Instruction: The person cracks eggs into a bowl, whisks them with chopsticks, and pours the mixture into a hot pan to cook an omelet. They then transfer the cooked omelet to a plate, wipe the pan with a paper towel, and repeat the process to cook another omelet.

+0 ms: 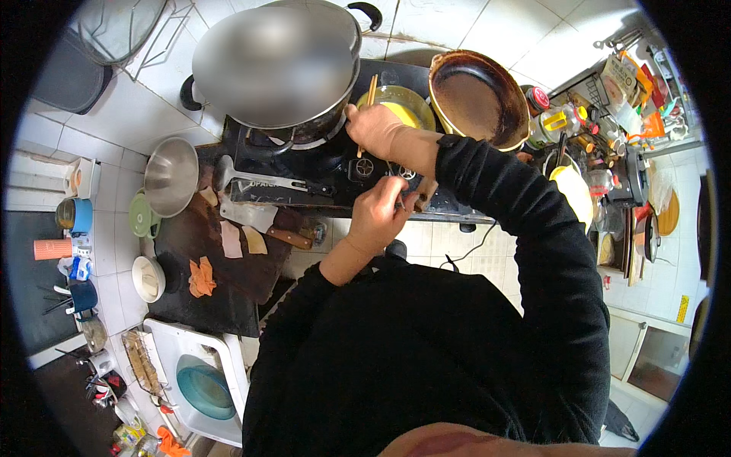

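My right hand [375,128] is closed around a pair of wooden chopsticks [371,90]. They stand at the left side of a bowl [428,113] holding yellow liquid [403,113] that looks like beaten egg. The bowl rests on the black stove [282,164]. My left hand [381,215] is at the stove's front edge, just below a round knob [365,169]. Its fingers are bent inward beside a small brown piece [426,196]; what they grip, if anything, I cannot make out.
A large steel pot [346,99] occupies the left burner, its top blurred. An empty brown-stained pan [476,95] lies right of the bowl. To the left are a spatula [266,177], a cleaver [255,215], a steel bowl [171,175] and an orange cloth [202,276]. Jars crowd the right.
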Demonstrator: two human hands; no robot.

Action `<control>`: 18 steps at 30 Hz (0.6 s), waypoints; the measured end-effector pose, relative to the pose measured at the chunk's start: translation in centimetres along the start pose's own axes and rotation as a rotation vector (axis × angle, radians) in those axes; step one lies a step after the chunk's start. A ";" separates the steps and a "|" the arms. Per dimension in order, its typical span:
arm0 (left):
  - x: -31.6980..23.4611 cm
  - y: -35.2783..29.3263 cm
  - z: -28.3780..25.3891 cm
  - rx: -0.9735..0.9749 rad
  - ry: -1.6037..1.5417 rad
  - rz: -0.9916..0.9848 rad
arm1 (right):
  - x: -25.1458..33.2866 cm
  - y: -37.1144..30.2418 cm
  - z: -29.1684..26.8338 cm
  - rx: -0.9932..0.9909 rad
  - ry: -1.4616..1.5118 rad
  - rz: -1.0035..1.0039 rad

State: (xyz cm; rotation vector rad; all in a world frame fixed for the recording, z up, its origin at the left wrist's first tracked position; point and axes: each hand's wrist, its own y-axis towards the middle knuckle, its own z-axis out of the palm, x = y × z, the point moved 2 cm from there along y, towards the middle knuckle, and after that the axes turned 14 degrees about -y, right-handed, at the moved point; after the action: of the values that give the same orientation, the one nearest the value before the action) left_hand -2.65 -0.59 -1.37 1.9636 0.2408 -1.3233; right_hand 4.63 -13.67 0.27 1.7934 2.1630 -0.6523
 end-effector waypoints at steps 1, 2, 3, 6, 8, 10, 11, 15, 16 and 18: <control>-0.1 0.0 0.0 -0.018 0.009 0.041 | 0.5 0.5 0.2 0.052 -0.003 0.001; -0.1 -0.1 -0.1 -0.026 0.011 0.050 | 0.8 0.8 0.4 0.102 -0.007 0.001; -0.1 -0.1 -0.2 -0.037 0.012 0.062 | 0.9 1.1 0.6 0.123 -0.015 -0.008; -0.1 -0.5 -0.2 -0.043 0.031 0.043 | 1.1 1.4 1.0 0.149 -0.008 -0.020; -0.2 -0.5 -0.3 -0.057 0.056 0.069 | 1.3 1.4 1.1 0.201 0.019 -0.071; -0.3 -0.6 -0.3 -0.056 0.068 0.054 | 1.1 1.2 0.7 0.209 0.028 -0.096; -0.3 -0.6 -0.3 -0.055 0.072 0.054 | 1.1 1.1 0.4 0.195 0.028 -0.100; -0.4 -0.6 0.0 -0.089 0.072 0.010 | -1.1 -1.6 -1.1 -0.045 0.227 0.011; -0.2 -0.5 0.2 -0.094 0.076 -0.029 | -2.0 -3.4 -1.4 -0.273 0.386 0.146; 0.3 -0.4 0.2 -0.105 0.083 -0.074 | -4.0 -7.8 -1.1 -0.664 0.736 0.314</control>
State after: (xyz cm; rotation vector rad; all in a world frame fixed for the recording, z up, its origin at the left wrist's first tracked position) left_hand -2.91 -0.56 -1.81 1.9391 0.4181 -1.2514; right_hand -2.02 -17.67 4.48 2.0497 2.0027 0.8299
